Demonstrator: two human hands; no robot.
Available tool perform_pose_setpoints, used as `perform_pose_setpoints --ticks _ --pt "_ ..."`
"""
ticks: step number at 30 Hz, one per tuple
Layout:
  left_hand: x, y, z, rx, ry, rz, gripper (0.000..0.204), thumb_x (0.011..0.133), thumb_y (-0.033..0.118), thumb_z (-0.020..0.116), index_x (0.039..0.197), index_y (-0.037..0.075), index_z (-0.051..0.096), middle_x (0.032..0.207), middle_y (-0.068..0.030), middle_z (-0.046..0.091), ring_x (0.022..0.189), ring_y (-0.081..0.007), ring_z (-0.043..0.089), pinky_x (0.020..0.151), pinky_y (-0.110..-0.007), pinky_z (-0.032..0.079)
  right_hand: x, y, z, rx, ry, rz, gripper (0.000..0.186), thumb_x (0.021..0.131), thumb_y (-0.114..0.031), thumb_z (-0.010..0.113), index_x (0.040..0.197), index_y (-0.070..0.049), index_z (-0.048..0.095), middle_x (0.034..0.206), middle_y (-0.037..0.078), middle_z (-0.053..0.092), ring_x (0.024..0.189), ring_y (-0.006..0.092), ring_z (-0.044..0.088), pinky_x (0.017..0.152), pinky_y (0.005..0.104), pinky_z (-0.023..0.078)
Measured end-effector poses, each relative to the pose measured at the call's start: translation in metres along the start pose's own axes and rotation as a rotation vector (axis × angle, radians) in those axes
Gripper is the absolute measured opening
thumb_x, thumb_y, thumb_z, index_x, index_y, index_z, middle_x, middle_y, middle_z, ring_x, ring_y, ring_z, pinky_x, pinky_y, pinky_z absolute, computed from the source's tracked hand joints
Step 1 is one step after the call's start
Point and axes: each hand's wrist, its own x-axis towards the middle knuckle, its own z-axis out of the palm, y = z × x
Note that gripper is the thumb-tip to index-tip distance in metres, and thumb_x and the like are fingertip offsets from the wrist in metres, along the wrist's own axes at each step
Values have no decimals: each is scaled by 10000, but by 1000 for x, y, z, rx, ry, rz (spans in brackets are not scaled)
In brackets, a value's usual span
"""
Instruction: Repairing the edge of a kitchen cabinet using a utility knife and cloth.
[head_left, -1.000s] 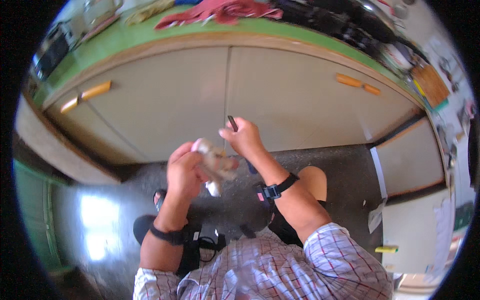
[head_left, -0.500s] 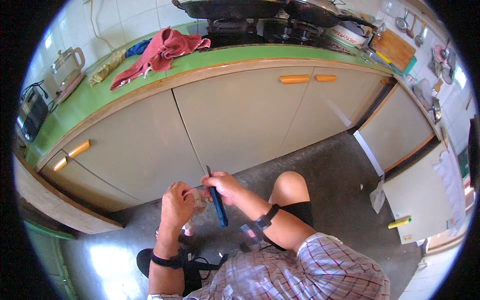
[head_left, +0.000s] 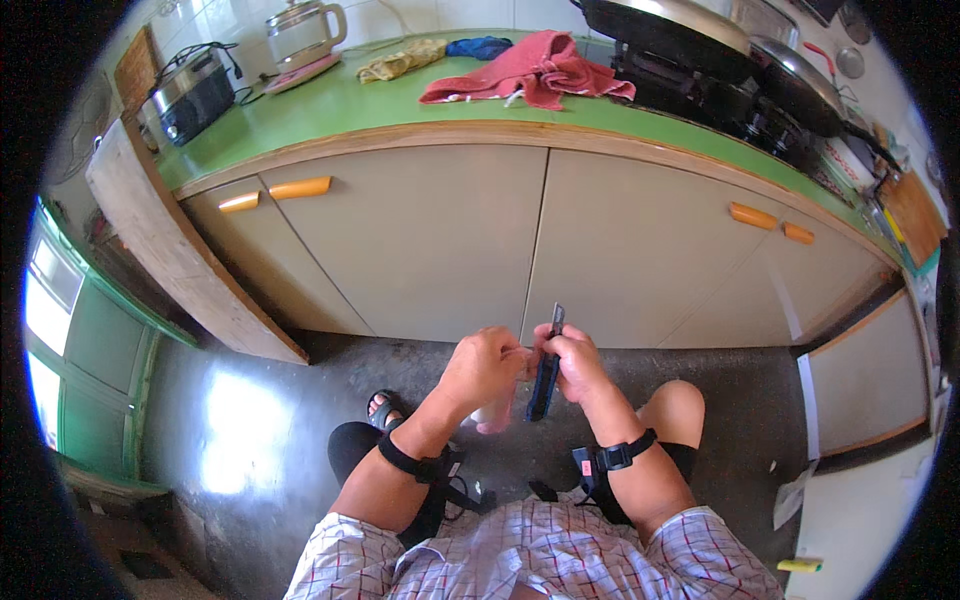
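My right hand (head_left: 575, 362) is closed around a dark blue utility knife (head_left: 542, 390), held nearly upright with its blade out at the top. Close beside it, my left hand (head_left: 482, 368) is closed, its fingers bent and its fingertips near the knife. Below the left fingers hangs a pale pinkish-white thing (head_left: 493, 414), partly hidden by that hand; its kind is too blurred to tell. Both hands are held over the dark floor, between my knees.
Beige cabinets with orange handles (head_left: 300, 187) stand ahead under a green counter (head_left: 330, 105). On it are a red cloth (head_left: 540, 70), a glass kettle (head_left: 300, 35), a black appliance (head_left: 190, 95) and pans (head_left: 670, 35) on a stove. A wooden board (head_left: 180, 235) slants at the left.
The view has swung left, so the counter's left end and a green door show more. My hands stay close together with the knife, and the pale thing now hangs under my left hand.
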Motion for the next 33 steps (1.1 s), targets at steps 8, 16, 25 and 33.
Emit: perform_pose_setpoints --ticks 8,16,25,33 --pt "2 -6 -9 10 168 -85 215 921 199 654 968 -11 652 848 -229 695 785 -365 708 691 -416 545 -2 -50 25 -527 47 -295 375 980 -50 502 1352 -27 541 1017 93 643 814 174 666 697 327 575" --pt "-1 4 -13 19 122 -56 172 900 164 640 933 -5 642 824 -216 680 761 -362 696 679 -412 539 -13 -61 26 -636 121 -314 257 1006 -156 507 1203 -21 603 812 76 660 609 121 613 548 309 507" --pt "-4 4 -13 44 82 -33 142 886 131 606 903 -5 643 829 -232 682 790 -420 690 708 -437 553 14 -143 2 -613 384 -917 402 988 -140 594 1371 -21 563 887 56 621 730 120 597 664 287 514" --pt "-4 5 -12 87 55 -64 171 892 148 631 915 -19 657 840 -229 678 775 -378 695 691 -409 543 47 -167 1 -559 547 -1174 455 891 3 673 1337 -63 613 906 51 607 813 165 578 799 291 498"
